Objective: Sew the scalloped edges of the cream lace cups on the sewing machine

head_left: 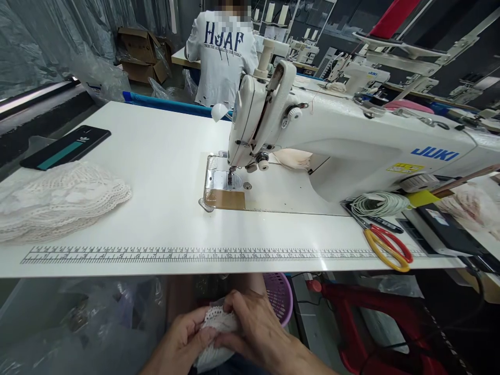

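— What's at the bottom centre of the frame?
— A left hand and right hand pinching a small white crocheted lace piece, below the white worktable.
— And upper right?
— A white Juki sewing machine.

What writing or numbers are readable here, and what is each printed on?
"JUKI": blue letters on the white sewing machine.
"HJAF": dark print on the co-worker's white shirt; the smaller line beneath is too blurred.
Printed ruler scale along the white table edge: numbers too small.
Yellow sticker on the machine: unreadable.
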`<move>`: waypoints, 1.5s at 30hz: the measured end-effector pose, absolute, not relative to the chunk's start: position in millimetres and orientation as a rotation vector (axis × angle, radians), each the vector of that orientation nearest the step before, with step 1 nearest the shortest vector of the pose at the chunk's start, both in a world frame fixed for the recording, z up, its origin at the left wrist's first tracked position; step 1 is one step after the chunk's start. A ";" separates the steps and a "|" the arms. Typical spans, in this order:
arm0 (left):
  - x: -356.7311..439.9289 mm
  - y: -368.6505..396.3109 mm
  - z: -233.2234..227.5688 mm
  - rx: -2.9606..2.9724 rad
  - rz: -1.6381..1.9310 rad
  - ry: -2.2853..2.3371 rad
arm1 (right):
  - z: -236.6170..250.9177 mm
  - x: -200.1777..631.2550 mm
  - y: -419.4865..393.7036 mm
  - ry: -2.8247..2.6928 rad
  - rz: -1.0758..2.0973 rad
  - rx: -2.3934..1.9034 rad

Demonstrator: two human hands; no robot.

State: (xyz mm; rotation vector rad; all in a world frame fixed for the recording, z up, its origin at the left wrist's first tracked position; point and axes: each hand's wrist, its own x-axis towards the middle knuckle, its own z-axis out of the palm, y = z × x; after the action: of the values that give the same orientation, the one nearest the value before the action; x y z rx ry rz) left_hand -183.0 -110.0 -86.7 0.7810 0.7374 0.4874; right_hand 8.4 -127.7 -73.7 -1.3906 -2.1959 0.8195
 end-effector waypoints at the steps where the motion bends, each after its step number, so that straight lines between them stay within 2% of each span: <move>1: -183.5 -109.7 -86.7 0.772 0.491 0.734 | -75.1 8.0 -128.5 -2.198 0.827 -1.393; 8: -187.3 -105.5 -83.3 0.827 0.461 0.674 | -67.4 5.5 -116.5 -2.102 0.972 -1.232; 13: -186.9 -104.5 -75.2 0.889 0.419 0.675 | -61.6 5.1 -113.6 -1.953 1.107 -1.346; 20: -183.6 -104.2 -75.5 1.080 0.412 0.889 | -62.3 -2.8 -111.3 -2.005 1.075 -1.363; 24: -189.5 -105.0 -79.1 0.919 0.402 0.872 | -64.9 1.2 -110.7 -2.057 1.085 -1.424; 29: -202.0 -97.5 -65.3 0.702 0.277 0.767 | -65.7 12.7 -111.3 -1.925 1.254 -1.339; 36: -213.1 -89.7 -53.4 0.890 0.169 0.780 | -48.5 24.5 -116.5 -1.829 1.580 -1.186; 41: -220.4 -88.7 -56.1 1.054 0.070 0.827 | -43.1 28.5 -113.5 -1.914 1.483 -1.247; 45: -223.1 -89.3 -58.2 1.201 -0.013 0.948 | -47.5 23.7 -100.1 -2.039 1.483 -0.977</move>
State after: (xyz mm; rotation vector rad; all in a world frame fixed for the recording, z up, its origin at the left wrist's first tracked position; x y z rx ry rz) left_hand -223.1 -89.3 -58.2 1.2012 0.9476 -0.0133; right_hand 23.7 -100.1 -47.5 -0.9775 -2.0388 1.4832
